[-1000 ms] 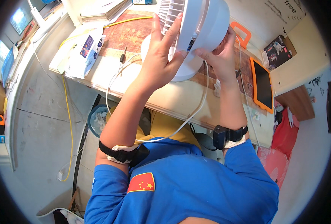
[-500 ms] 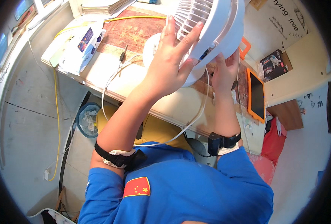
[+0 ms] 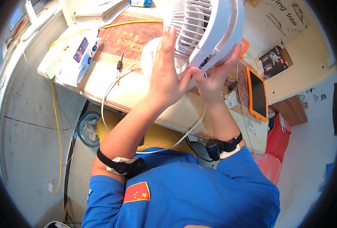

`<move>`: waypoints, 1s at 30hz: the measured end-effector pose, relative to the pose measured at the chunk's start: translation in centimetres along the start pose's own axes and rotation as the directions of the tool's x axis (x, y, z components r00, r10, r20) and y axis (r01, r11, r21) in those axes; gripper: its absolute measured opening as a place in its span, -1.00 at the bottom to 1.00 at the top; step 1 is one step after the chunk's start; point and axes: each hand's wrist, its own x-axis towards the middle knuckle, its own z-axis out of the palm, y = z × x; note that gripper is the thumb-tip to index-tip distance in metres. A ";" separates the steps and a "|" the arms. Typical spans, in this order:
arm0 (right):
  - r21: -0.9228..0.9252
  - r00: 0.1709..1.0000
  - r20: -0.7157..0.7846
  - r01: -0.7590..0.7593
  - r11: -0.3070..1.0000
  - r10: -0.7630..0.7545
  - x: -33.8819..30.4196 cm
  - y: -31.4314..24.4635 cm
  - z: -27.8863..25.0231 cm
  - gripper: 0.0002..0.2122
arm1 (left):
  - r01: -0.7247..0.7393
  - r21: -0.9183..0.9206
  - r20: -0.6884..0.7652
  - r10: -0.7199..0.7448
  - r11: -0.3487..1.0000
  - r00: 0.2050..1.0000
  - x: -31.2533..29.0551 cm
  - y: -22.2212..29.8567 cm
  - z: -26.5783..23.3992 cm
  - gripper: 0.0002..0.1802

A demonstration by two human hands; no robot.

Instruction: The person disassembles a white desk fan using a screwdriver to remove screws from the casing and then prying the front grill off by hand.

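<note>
1. White plastic is seen on the fan (image 3: pixel 210 28), which is located at the top centre of the view, above the table (image 3: pixel 119 97) and straight ahead of both hands.
2. The fan head is tilted. Its slatted grille (image 3: pixel 189 30) is turned to the left; its smooth shell (image 3: pixel 231 40) is turned to the right.
3. The long line of the rim is noted to run from upper right to lower left, ending just beside the thumbs.
4. The left hand (image 3: pixel 166 78) is laid against the grille side, fingers straight and uncurled. The right hand (image 3: pixel 216 81) is placed along the shell side, fingers extended.
5. Both thumbs are brought close together under the rim. A dark blue part (image 3: pixel 204 63) is visible in the rim gap, with the right thumb judged the nearer.
6. Contact is made by both hands; whether a firm grip is applied cannot be told.
7. The round base (image 3: pixel 147 57) is found left of the left hand, partly hidden by it.
8. A white cord (image 3: pixel 168 149) is looped across the lap.
</note>
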 end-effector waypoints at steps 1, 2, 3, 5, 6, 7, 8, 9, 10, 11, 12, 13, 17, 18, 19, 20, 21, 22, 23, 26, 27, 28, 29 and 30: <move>-0.136 1.000 0.020 -0.020 0.990 0.023 -0.2 0.2 -0.1 0.10 | 0.003 0.008 -0.028 -0.002 1.000 1.000 0.0 0.0 0.1 -0.09; -0.266 0.998 0.036 -0.039 0.963 0.050 -0.1 0.2 -0.1 0.10 | 0.020 0.007 -0.018 -0.019 1.000 1.000 0.0 -0.1 0.0 -0.11; -0.265 0.998 0.029 -0.039 0.964 0.048 0.0 0.1 0.0 0.10 | 0.015 0.008 -0.013 -0.015 1.000 1.000 0.0 -0.2 0.0 -0.11; -0.218 0.994 0.029 -0.092 0.972 0.101 0.5 -0.6 0.4 0.08 | 0.021 0.037 0.007 -0.021 0.999 1.000 0.0 -0.4 -0.1 -0.12; -0.218 0.995 0.022 -0.091 0.972 0.098 0.4 -0.5 0.3 0.08 | 0.016 0.036 0.012 -0.016 0.999 1.000 0.0 -0.4 -0.1 -0.12; -0.226 0.997 0.008 -0.073 0.971 0.077 0.4 -0.3 0.3 0.08 | -0.014 0.064 0.019 0.013 0.998 1.000 0.1 -0.4 -0.2 -0.13; -0.235 0.998 -0.003 -0.057 0.970 0.058 0.2 0.0 0.1 0.07 | -0.039 0.090 0.025 0.037 0.995 0.999 0.1 -0.4 -0.2 -0.13; -0.237 0.998 -0.006 -0.059 0.970 0.059 0.1 0.2 0.1 0.07 | -0.039 0.089 0.028 0.037 0.995 0.999 0.2 -0.4 -0.2 -0.13; -0.255 0.999 -0.020 -0.043 0.966 0.040 0.1 0.3 0.1 0.05 | -0.059 0.092 0.027 0.057 0.994 0.998 0.3 -0.4 -0.2 -0.13; -0.273 0.999 -0.032 -0.028 0.962 0.020 0.0 0.4 0.2 0.04 | -0.078 0.096 0.025 0.076 0.992 0.997 0.4 -0.4 -0.2 -0.12; -0.247 0.997 -0.065 -0.049 0.968 0.034 -0.1 -0.2 0.4 -0.02 | -0.083 0.096 0.030 0.080 0.992 0.996 0.4 -0.5 -0.3 -0.11; -0.248 0.997 -0.065 -0.051 0.968 0.036 -0.2 0.0 0.2 -0.02 | -0.081 0.096 0.031 0.079 0.992 0.996 0.3 -0.3 -0.3 -0.11; -0.185 0.995 -0.088 -0.053 0.981 0.037 -0.6 0.3 -0.4 -0.14 | -0.035 0.031 0.015 0.035 0.999 0.999 0.2 -0.1 0.1 -0.13; -0.236 0.996 -0.084 -0.003 0.972 -0.017 -0.6 0.2 -0.3 -0.17 | -0.032 0.026 -0.011 0.033 0.999 0.999 0.2 -0.2 0.2 -0.12; -0.235 0.996 -0.081 0.000 0.972 -0.020 -0.7 -0.2 -0.1 -0.17 | -0.034 0.027 -0.014 0.034 0.999 0.999 0.1 -0.3 0.2 -0.12; -0.284 0.996 -0.087 0.011 0.959 -0.037 -0.8 -0.7 0.1 -0.19 | -0.044 0.024 -0.015 0.044 0.999 0.999 0.1 -0.4 0.3 -0.12; -0.332 0.994 -0.092 0.021 0.943 -0.055 -0.9 -1.1 0.3 -0.20 | -0.054 0.021 -0.017 0.054 0.998 0.998 0.1 -0.5 0.3 -0.13; -0.333 0.994 -0.092 0.022 0.943 -0.056 -0.8 -1.5 0.7 -0.20 | -0.055 0.020 -0.017 0.055 0.998 0.998 0.1 -0.5 0.3 -0.13; -0.450 0.990 -0.107 0.038 0.892 -0.096 -0.8 -1.9 1.1 -0.20 | -0.045 0.007 -0.016 0.046 0.999 0.999 0.2 -0.4 0.3 -0.13; -0.563 0.980 -0.146 0.033 0.826 -0.139 -0.5 -2.2 1.8 -0.17 | -0.037 0.014 -0.001 0.037 0.999 0.999 0.3 -0.4 0.1 -0.14; -0.566 0.975 -0.172 0.017 0.824 -0.139 -0.4 -2.1 2.0 -0.15 | -0.037 0.033 0.013 0.036 0.999 0.999 0.3 -0.4 -0.1 -0.14; -0.564 0.975 -0.173 0.019 0.826 -0.140 -0.1 -2.0 2.4 -0.15 | -0.039 0.036 0.012 0.039 0.999 0.999 0.4 -0.3 -0.2 -0.14; -0.535 0.972 -0.194 0.009 0.845 -0.133 0.3 -1.8 3.0 -0.15 | -0.037 0.026 0.024 0.037 0.999 0.999 0.4 -0.3 -0.3 -0.14; -0.505 0.969 -0.214 0.000 0.863 -0.126 0.5 -1.7 3.4 -0.16 | -0.035 0.017 0.035 0.035 0.999 0.999 0.4 -0.3 -0.5 -0.14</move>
